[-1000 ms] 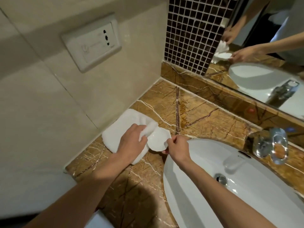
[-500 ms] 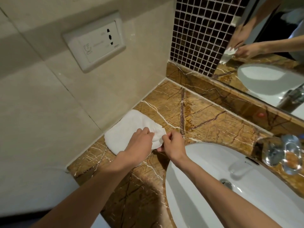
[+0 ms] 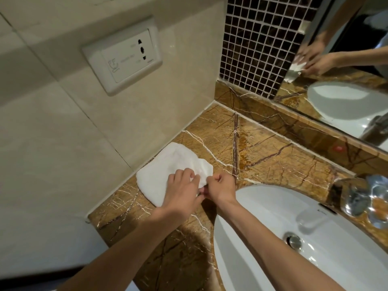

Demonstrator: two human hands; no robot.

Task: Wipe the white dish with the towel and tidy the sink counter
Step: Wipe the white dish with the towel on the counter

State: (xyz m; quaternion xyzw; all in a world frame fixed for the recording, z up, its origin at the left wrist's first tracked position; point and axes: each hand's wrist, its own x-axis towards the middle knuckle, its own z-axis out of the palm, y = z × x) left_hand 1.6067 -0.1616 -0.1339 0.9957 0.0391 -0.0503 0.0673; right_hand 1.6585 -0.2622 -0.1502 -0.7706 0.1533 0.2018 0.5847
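Note:
A white towel [image 3: 163, 171] lies on the brown marble counter [image 3: 273, 162] against the left wall. My left hand [image 3: 182, 190] presses and grips the towel's right part. The white dish [image 3: 205, 172] is almost wholly wrapped in the towel between my hands, and only a small smooth white edge shows. My right hand [image 3: 220, 185] is closed, pinching the dish's near edge right beside my left fingers. Both hands are reflected in the mirror [image 3: 344, 59].
A white oval sink basin [image 3: 315, 238] with a metal drain [image 3: 294, 241] lies right of my hands. A chrome tap [image 3: 361, 198] stands at the far right. A wall socket plate [image 3: 122, 57] sits above the towel. Dark mosaic tiles [image 3: 258, 43] border the mirror.
The dish, plainly visible a second ago in my right hand, is now covered by the towel. Both hands have closed in together over it, and the view has shifted slightly right.

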